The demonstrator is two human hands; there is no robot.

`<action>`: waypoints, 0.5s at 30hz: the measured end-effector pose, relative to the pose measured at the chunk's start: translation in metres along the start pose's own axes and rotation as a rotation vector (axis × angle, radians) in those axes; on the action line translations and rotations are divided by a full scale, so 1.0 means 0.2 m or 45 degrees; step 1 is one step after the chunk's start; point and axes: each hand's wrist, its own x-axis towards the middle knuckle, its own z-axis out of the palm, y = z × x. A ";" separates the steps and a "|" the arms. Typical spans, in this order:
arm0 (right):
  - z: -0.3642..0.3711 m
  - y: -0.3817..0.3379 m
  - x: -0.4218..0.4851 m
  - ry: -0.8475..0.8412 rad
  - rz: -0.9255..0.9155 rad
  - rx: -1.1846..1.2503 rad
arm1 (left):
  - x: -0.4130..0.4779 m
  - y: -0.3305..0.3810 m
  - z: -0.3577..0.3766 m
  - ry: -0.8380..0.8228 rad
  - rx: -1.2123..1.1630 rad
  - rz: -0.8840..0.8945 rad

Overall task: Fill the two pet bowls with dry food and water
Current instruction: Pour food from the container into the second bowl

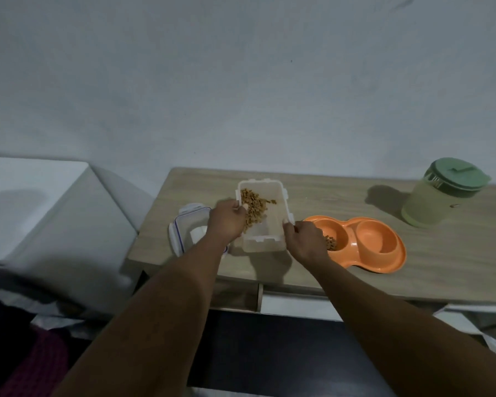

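- Left hand (225, 223) gripping the left wall of the clear plastic container (262, 216), fingers (236, 204) curled over its rim; fingertips inside hidden behind the knuckles.
- Right hand (305, 243) gripping the container's right near corner, fingers (288, 224) bent onto the rim; exact hold hard to make out, since only the back of the hand shows.
- Container held between the 2 hands, apparently tilted, whether lifted clear of the tabletop (341, 196) not clear; dry food (254, 207) heaped against the wall beside the left fingers.
- Just right of the right fingers: orange double pet bowl (390, 259) resting on the tabletop, its left well partly covered by the right hand, a few kibbles (331, 242) visible at the hand's edge; amount behind the hand unknown.
- Right well (380, 236) of the bowl bare orange; any water in it impossible to tell in the dim light.
- Just left of the left fingers: container lid (184, 227) with blue seal, flat on the tabletop, its near end hidden by the left forearm.
- Well right of both hands: green lidded jug (438, 193) upright, contents murky through the pale wall.
- Tabletop's right end cut off by the frame edge.
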 end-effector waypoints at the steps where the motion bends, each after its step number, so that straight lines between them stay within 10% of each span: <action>1: 0.02 0.01 0.00 0.022 -0.015 -0.076 | 0.01 -0.02 0.02 -0.025 0.030 -0.001; 15: 0.20 0.13 0.05 0.053 0.078 -0.149 | -0.01 -0.21 0.15 -0.228 0.083 -0.041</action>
